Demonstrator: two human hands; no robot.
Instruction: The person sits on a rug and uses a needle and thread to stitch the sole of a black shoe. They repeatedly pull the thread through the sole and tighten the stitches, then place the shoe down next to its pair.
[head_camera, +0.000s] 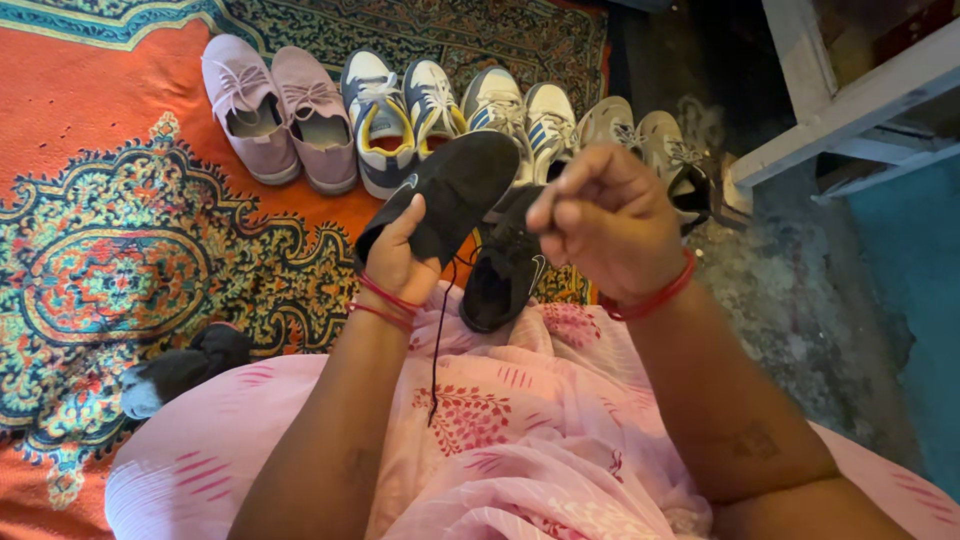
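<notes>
Gripping a black shoe (455, 190) above the lap, the left hand (400, 255) held it sole-up. Right hand (600, 220) pinched shut on its lace (438, 340), apparently mid-lacing; a second black shoe (505, 265) lay beneath, seemingly untouched.

— Where's the camera?
— On my head, the only view, looking steeply down over my lap (500, 440) to the rug (110, 200).
— How near?
— Close: my hands fill the middle, shoes (420, 110) lined along the top.

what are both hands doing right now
Left hand: closed on a black shoe, held up.
Right hand: fingers curled shut, pinching something; what cannot be told, perhaps the black lace.
</notes>
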